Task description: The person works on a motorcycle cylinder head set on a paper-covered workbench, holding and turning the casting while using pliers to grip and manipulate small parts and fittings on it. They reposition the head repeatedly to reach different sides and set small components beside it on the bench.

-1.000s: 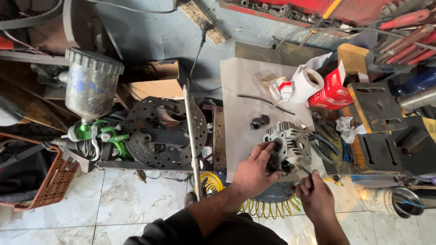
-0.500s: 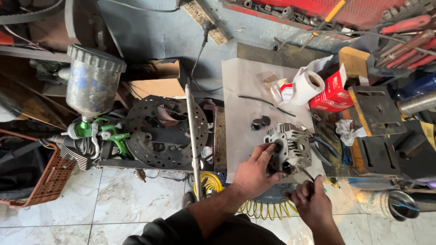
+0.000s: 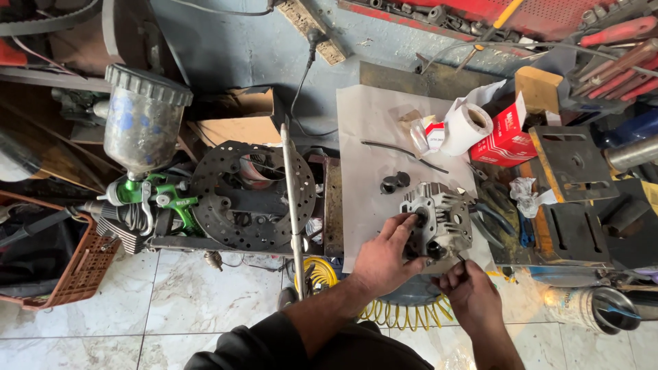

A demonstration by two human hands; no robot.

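A silver finned metal engine part (image 3: 445, 212) lies on a sheet of white paper (image 3: 370, 137) on the workbench. My left hand (image 3: 384, 257) grips the part's left side, fingers spread over its top. My right hand (image 3: 473, 294) is at the part's lower edge, fingertips pinched together against it; whether they hold something small is hidden. Two small black round pieces (image 3: 394, 182) and a thin dark strip (image 3: 404, 154) lie on the paper just beyond the part.
A paper roll (image 3: 466, 127) and a red box (image 3: 507, 133) stand at the back right. A perforated brake disc (image 3: 250, 195), a green spray gun with cup (image 3: 147, 144) and an orange crate (image 3: 68, 274) are left. Blue-handled pliers (image 3: 524, 229) lie right; a yellow coiled hose (image 3: 404, 315) hangs below.
My right hand has moved up from below the bench to the part's lower edge. My left hand keeps its hold on the part, which has barely shifted.
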